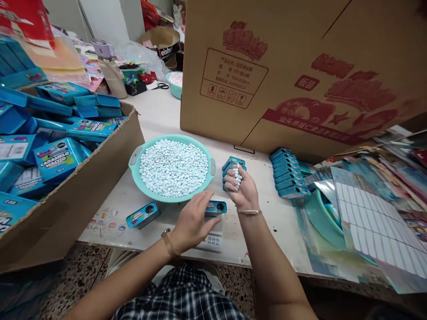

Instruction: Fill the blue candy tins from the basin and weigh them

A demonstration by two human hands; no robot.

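My right hand [245, 189] is closed round a small heap of pale blue candies [237, 177], which show between thumb and fingers. My left hand [193, 222] reaches over a white scale [213, 242], thumb and fingers apart, beside a blue candy box [218, 207] with a dark round opening; whether it touches the box I cannot tell. A teal basin [134, 173] full of the same candies stands just beyond my left hand. To its front left, another blue box [143, 215] rests on the table. Several blue boxes [236, 161] are partly hidden behind my right hand.
At the left, a cardboard carton [96, 178] holds many blue boxes. A large cardboard box [233, 120] blocks the back. A row of blue boxes [289, 175] stands right, near a teal bowl [322, 218] and label sheets [370, 218]. Scissors [160, 86] and a bottle [111, 73] lie farther back.
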